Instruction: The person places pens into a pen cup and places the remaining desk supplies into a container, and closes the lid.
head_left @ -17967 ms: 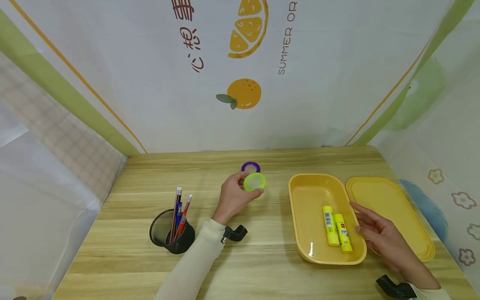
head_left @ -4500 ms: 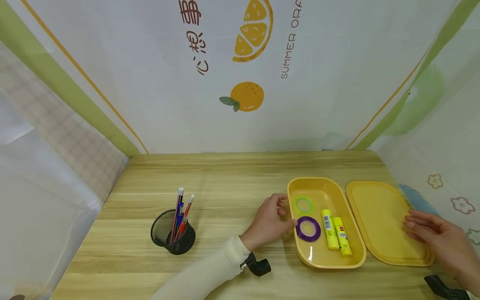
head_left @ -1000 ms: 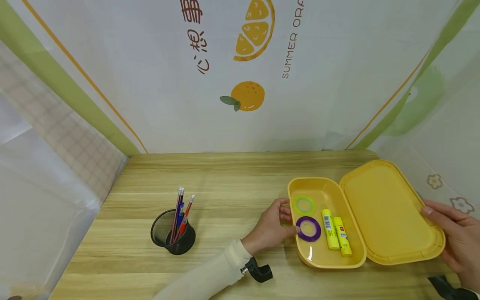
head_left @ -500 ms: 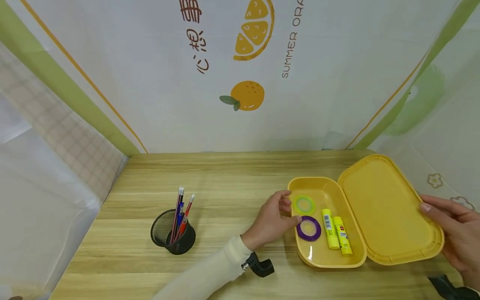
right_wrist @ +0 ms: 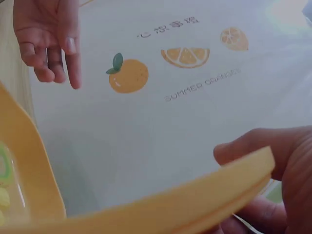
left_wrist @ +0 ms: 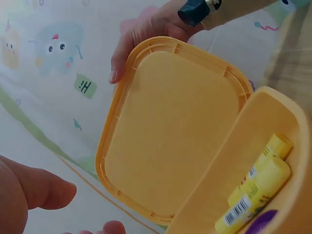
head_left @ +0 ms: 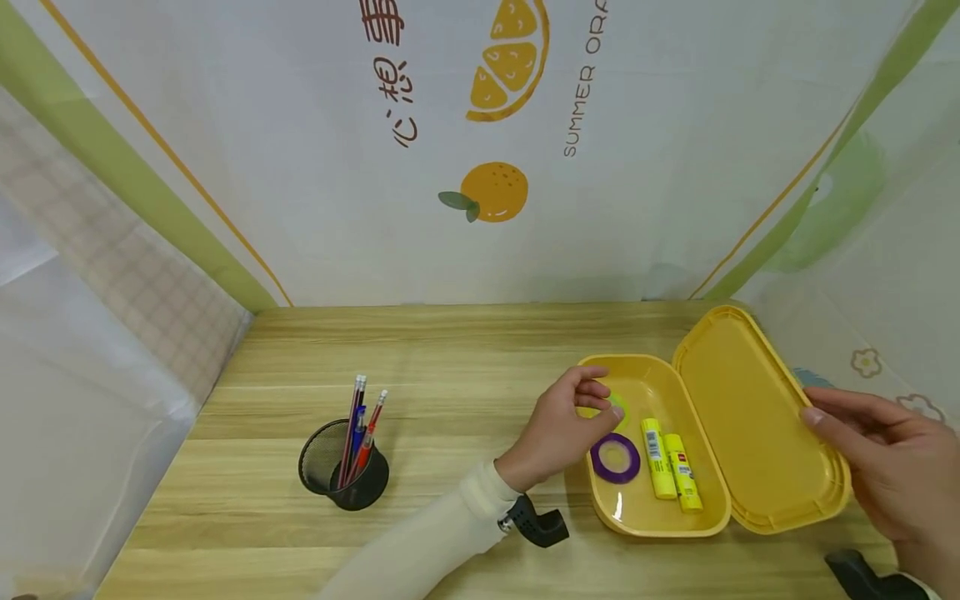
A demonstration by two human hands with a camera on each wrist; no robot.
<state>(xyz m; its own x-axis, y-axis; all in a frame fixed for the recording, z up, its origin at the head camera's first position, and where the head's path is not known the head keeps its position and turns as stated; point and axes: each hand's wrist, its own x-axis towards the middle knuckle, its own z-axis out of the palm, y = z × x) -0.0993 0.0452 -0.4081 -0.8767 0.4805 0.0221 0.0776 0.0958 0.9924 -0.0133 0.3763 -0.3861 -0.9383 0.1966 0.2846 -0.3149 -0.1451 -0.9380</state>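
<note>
My right hand [head_left: 892, 462] grips the right edge of a yellow lid [head_left: 750, 417], thumb on its inner face. The lid stands tilted up beside the right rim of the yellow box [head_left: 647, 390]. Over the box's left rim hovers my left hand [head_left: 558, 429], fingers loosely bent and holding nothing. Inside the box lie two yellow glue sticks [head_left: 658, 460], a purple tape roll [head_left: 634, 463] and a green tape roll [head_left: 619, 403], partly hidden by the left hand. In the left wrist view the lid [left_wrist: 165, 126] shows its rimmed inner side.
A black mesh pen cup [head_left: 362, 487] with several pencils and pens stands on the left of the wooden table [head_left: 465, 350]. A white printed cloth [head_left: 600, 233] hangs behind the table, with more cloth at both sides.
The right hand has lifted the lid from the table and tilted it up towards the box. The left hand has come off the box's left rim and moved up and right over it.
</note>
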